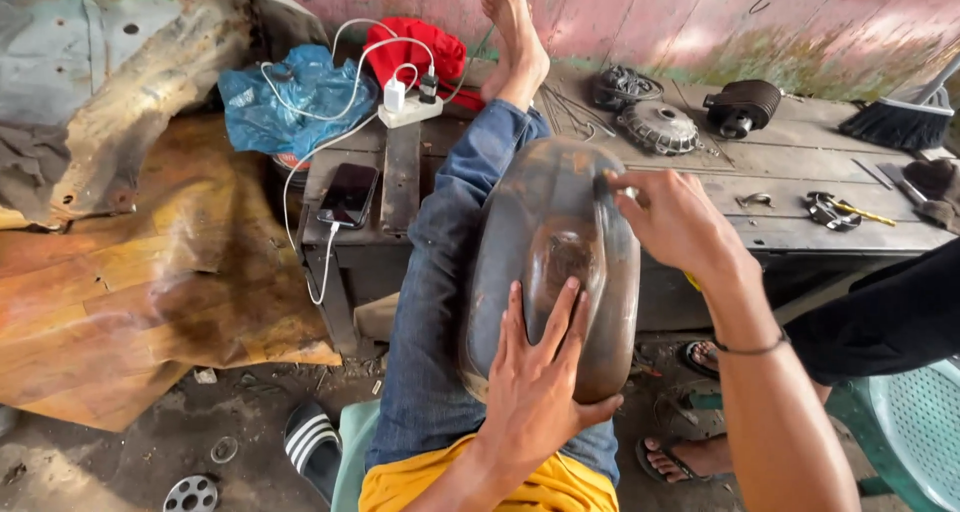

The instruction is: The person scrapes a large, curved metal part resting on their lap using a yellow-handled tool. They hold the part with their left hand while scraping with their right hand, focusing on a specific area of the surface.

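the left hand (540, 382) lay flat, steadying the rusty fuel tank (553, 262) on the raised leg (440, 272); the right hand (675, 222) pinched something small against the tank's upper right side, apparently sanding it; next needed firm, even strokes.

dark phone screen (348, 194) on workbench (800, 222)

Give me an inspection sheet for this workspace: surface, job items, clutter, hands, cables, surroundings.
Surface: worn wooden workbench, dusty.
Job's things: rusty motorcycle fuel tank resting on the person's raised jeans leg.
Clutter: blue plastic bag, red cloth, engine parts, cylinder, brush, pliers.
Grippers: left hand flat on tank; right hand pressing something small, unclear, on tank's upper side.
Cables: white leads from power strip to phone.
Surroundings: dirt floor, sandal, green plastic chair.
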